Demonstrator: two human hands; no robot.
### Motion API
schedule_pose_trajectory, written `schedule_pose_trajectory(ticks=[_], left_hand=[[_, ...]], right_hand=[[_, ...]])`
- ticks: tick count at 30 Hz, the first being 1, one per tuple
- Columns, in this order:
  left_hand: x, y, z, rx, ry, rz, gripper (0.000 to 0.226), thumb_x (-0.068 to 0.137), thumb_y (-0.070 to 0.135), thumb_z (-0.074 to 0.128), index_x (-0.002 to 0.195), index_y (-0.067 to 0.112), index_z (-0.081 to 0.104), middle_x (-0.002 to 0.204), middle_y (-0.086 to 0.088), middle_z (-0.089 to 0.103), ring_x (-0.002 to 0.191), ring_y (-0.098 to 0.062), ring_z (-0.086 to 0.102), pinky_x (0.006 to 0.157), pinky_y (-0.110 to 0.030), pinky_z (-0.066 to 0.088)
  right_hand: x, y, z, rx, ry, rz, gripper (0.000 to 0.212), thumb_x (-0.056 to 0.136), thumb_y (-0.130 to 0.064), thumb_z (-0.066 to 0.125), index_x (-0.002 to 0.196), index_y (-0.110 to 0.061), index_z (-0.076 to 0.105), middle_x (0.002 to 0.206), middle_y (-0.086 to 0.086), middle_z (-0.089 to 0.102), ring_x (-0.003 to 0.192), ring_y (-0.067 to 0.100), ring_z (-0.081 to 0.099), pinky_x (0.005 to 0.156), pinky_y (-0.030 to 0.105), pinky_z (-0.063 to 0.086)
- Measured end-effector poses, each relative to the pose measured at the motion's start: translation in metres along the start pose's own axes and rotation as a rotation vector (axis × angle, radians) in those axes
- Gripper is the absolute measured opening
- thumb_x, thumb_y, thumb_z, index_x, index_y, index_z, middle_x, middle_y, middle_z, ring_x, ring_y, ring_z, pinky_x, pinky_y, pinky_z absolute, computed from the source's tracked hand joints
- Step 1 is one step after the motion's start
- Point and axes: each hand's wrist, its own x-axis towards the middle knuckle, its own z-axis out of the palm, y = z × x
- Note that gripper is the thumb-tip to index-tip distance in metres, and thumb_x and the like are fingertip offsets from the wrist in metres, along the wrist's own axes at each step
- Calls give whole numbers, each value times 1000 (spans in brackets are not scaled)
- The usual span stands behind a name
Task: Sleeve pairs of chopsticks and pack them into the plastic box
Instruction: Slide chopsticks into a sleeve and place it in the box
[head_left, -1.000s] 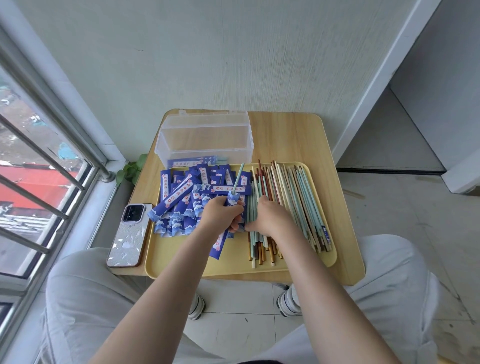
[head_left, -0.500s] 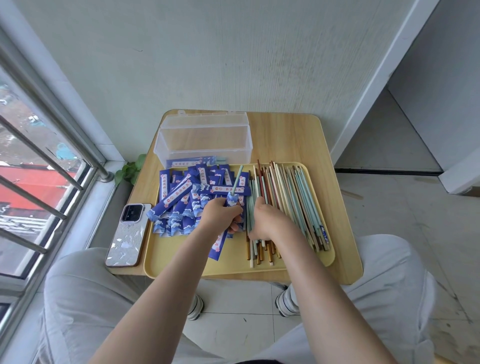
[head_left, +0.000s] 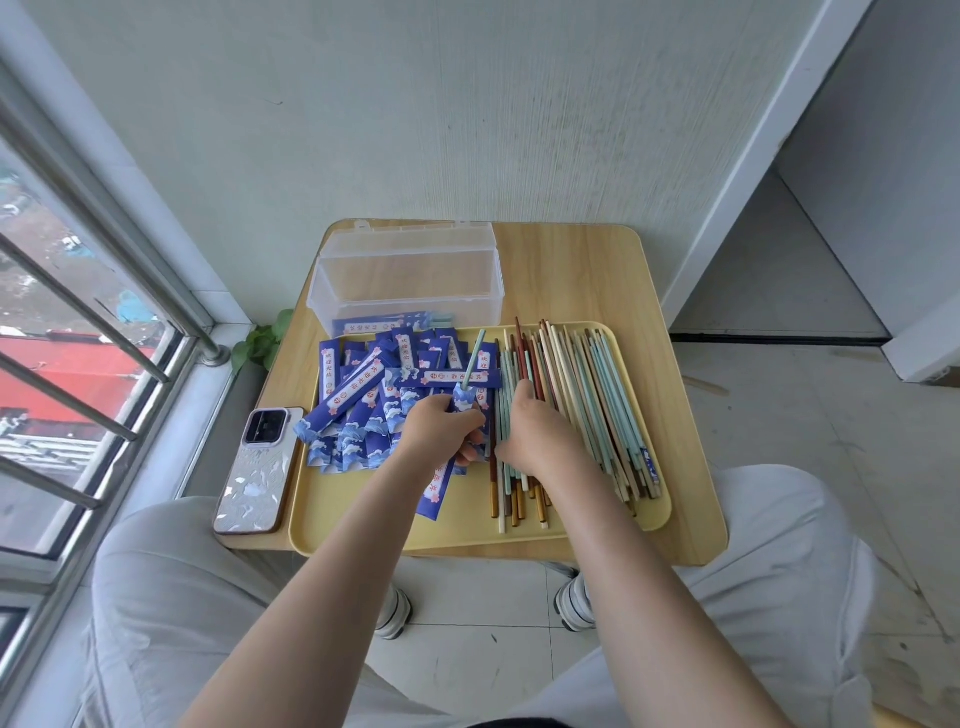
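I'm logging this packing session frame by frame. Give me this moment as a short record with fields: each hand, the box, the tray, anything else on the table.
left hand: grips a blue sleeve with one mint chopstick sticking out of it
right hand: on the loose chopsticks, grip hidden
plastic box: open, at the table's far side, one sleeved pair inside
tray: yellow, empty sleeves on its left, loose chopsticks on its right
table: phone lies left of the tray

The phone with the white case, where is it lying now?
In the head view the phone lies flat on the wooden table's near-left corner, just left of the yellow tray, on the window side.
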Motion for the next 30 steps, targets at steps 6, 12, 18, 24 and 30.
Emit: schedule_pose_trajectory(ticks=[6,12,18,24,30], left_hand=[[1,0,0,4,-3,-1,9,92,6,63,95,6,54,69,-13,67,39,-18,55,47,-29,51],[1,0,1,12,-1,-6,9,92,8,63,95,5,55,70,-13,68,40,-18,56,49,-30,52],[-1,1,-3,-22,13,14,18,90,4,63,105,-6,62,71,-16,68,42,-20,57,49,-31,52],[-4,2,-3,-71,44,52,17,88,9,67,97,-4,63,62,-9,64,42,-20,55,57,-38,54],[-11,2,-8,-32,35,92,21,90,16,71,75,8,57,52,-3,56,43,-18,48,42,-22,42]], right_hand=[[5,-2,5,-98,62,0,59,99,-10,55,146,-5,21,96,11,65,74,23,64,58,33,52],[5,5,1,35,72,-68,51,98,-14,57,141,-14,29,93,5,62,68,18,60,49,27,41],[3,5,-14,350,266,-123,18,102,-21,49,111,-16,63,75,-1,64,54,10,53,48,24,41],[1,-11,-45,640,386,-253,8,100,-15,54,100,-14,62,85,-4,74,59,8,66,60,27,54],[3,-21,-53,774,681,-314,32,106,-28,48,91,-9,67,62,-6,56,56,17,54,55,35,43]])
